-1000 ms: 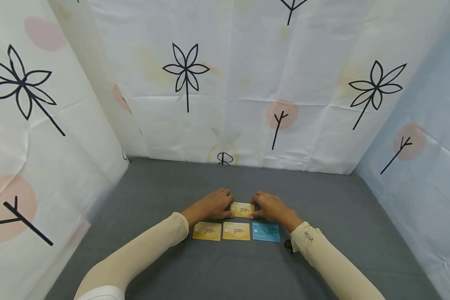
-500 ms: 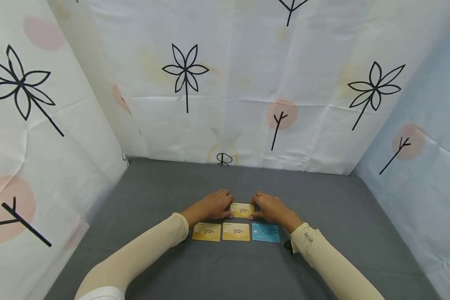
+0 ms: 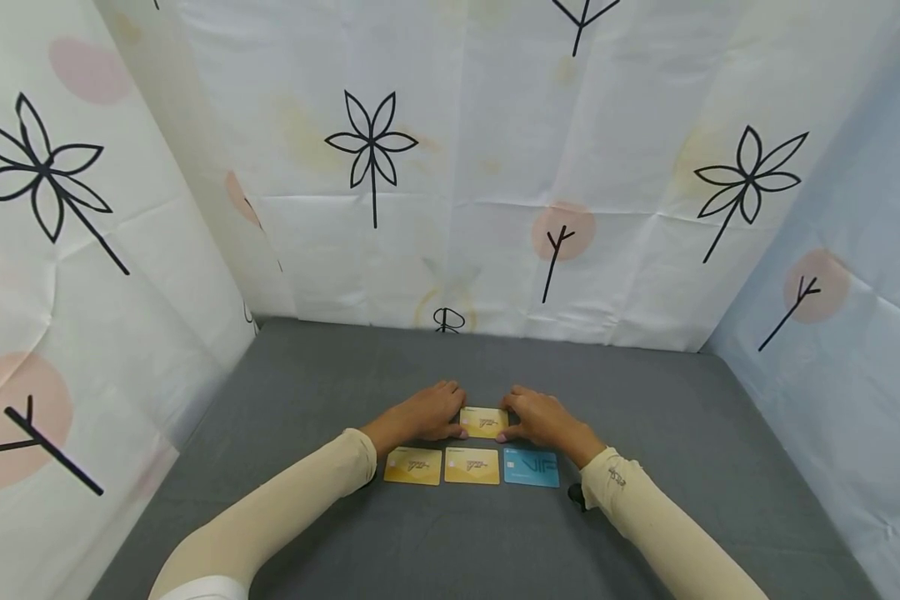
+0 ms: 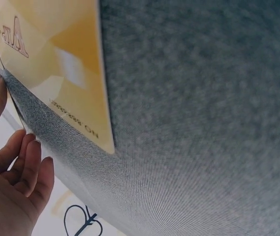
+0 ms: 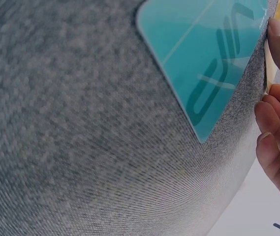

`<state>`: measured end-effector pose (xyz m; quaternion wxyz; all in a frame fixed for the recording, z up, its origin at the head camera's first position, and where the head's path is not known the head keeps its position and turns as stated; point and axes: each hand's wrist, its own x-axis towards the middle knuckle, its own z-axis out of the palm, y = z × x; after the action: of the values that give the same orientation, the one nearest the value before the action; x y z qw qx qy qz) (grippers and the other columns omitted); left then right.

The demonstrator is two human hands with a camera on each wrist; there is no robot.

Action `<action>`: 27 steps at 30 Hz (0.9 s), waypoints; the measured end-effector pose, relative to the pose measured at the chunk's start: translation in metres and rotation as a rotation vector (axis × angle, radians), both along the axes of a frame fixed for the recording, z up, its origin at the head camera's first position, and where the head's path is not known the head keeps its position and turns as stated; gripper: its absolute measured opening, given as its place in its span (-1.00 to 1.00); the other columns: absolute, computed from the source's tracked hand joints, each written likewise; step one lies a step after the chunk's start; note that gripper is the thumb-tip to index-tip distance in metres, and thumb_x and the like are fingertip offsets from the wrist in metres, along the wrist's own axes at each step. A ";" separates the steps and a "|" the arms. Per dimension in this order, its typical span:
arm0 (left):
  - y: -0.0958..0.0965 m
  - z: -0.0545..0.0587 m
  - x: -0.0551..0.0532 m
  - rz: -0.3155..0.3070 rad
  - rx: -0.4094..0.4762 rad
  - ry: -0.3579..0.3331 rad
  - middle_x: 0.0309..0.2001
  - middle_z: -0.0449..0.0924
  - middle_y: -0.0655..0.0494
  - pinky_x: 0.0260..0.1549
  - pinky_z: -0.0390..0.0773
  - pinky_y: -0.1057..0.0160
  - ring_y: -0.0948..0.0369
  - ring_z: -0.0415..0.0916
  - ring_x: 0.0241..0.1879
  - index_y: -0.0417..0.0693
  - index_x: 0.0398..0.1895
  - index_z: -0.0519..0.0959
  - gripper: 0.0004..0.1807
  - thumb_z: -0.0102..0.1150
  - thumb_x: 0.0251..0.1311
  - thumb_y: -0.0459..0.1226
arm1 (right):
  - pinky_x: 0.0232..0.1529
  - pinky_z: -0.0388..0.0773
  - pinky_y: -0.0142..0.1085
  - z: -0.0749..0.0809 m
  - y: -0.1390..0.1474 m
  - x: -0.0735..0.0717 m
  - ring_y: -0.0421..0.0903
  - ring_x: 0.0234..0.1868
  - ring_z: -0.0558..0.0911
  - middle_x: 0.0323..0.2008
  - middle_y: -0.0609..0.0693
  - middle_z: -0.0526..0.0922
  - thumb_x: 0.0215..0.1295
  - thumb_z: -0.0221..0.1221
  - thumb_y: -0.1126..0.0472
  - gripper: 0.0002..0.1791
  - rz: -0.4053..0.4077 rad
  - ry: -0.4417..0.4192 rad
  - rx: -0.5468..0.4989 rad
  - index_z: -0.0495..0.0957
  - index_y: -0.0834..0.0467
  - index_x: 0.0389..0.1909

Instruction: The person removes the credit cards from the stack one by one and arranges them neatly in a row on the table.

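Note:
In the head view a yellow bank-style card (image 3: 483,422) lies on the grey cloth between both hands. My left hand (image 3: 427,412) pinches its left end, thumb at the near corner and fingers at the far one. At the right end, my right hand (image 3: 543,419) grips in the same manner. Below it is a row: a left yellow card (image 3: 413,467), a middle yellow card (image 3: 472,467) and a blue VIP card (image 3: 531,467). Only a thin edge of the held card shows in the wrist views, beside my left fingers (image 4: 44,182) and right fingers (image 5: 272,157).
Grey cloth (image 3: 450,542) covers the tabletop around the cards. White patterned curtains (image 3: 457,167) enclose the back and both sides. A small black item (image 3: 577,495) sits beneath my right cuff.
Both hands stay at the ends of the upper yellow card, and the row below keeps its layout. The head view shifts very slightly.

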<state>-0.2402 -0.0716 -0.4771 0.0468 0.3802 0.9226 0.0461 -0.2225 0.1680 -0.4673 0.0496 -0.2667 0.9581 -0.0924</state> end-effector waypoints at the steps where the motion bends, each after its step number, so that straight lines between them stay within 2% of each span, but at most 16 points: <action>1: 0.000 0.000 0.000 0.002 -0.003 -0.001 -0.06 0.50 0.04 -0.02 0.50 0.15 0.16 0.44 -0.09 -0.09 0.04 0.51 -0.50 0.25 0.31 0.10 | -0.30 0.48 -0.23 0.000 0.000 0.000 -0.23 -0.34 0.48 -0.25 -0.09 0.55 0.08 0.44 -0.16 -0.51 0.000 0.000 -0.001 0.66 0.07 -0.08; 18: 0.001 -0.002 -0.001 0.025 -0.001 0.002 0.00 0.52 0.03 0.02 0.52 0.13 0.14 0.49 -0.01 -0.08 0.10 0.52 -0.47 0.26 0.29 0.11 | -0.25 0.53 -0.18 0.001 -0.001 0.002 -0.19 -0.30 0.53 -0.21 -0.04 0.59 0.09 0.45 -0.12 -0.53 0.001 -0.010 -0.020 0.59 0.09 -0.12; 27: 0.002 -0.004 -0.002 0.017 0.029 -0.031 -0.03 0.53 0.06 0.00 0.51 0.16 0.16 0.48 -0.02 -0.09 0.06 0.51 -0.49 0.30 0.27 0.08 | -0.28 0.51 -0.22 0.002 -0.001 0.003 -0.21 -0.31 0.51 -0.27 -0.06 0.58 0.11 0.45 -0.09 -0.56 -0.009 -0.028 -0.036 0.56 0.08 -0.15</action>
<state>-0.2424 -0.0697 -0.4815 0.0552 0.3722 0.9242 0.0660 -0.2196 0.1667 -0.4658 0.0580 -0.2618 0.9566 -0.1136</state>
